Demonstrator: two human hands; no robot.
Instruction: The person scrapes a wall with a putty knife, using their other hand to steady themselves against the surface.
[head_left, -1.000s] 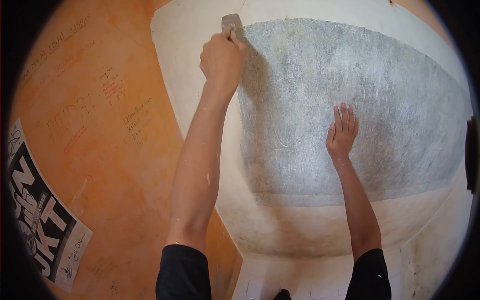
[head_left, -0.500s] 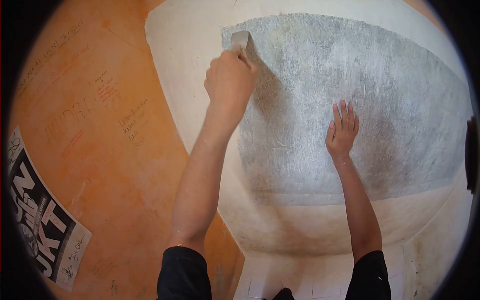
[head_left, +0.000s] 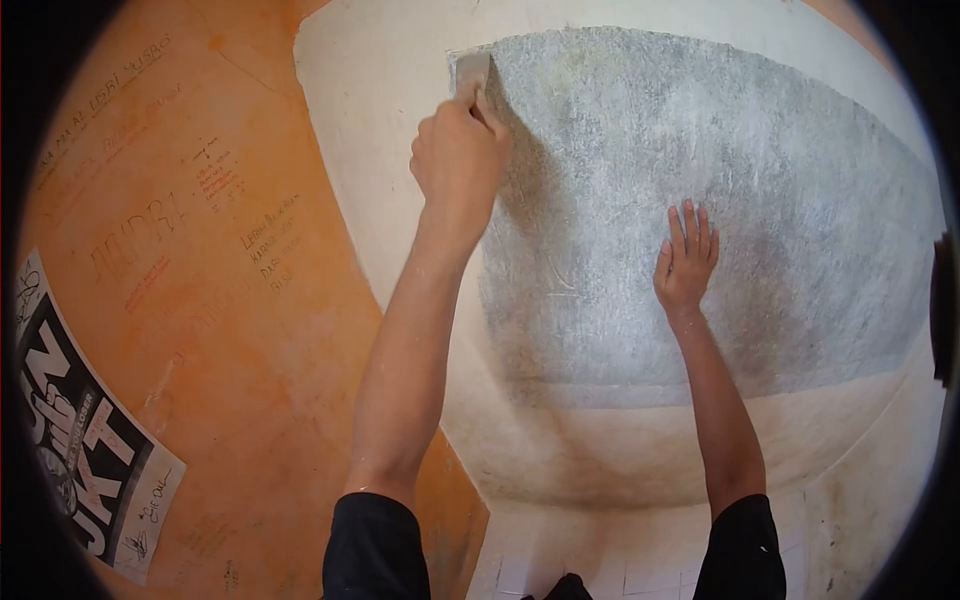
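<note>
A grey scraped-looking patch covers much of the cream wall. At its upper left corner, my left hand is closed round a scraper with a flat metal blade. The blade lies against the wall at the patch's edge, and the fingers hide most of the handle. Lower and to the right, my right hand rests flat on the grey patch with its fingers spread and nothing in it.
On the left is an orange wall with handwriting. A black and white poster hangs at the lower left. A dark object stands at the right edge. Pale tiles show at the bottom.
My left hand has moved slightly up with the scraper, whose blade is now nearer the patch's top left corner. My right hand keeps its place on the wall.
</note>
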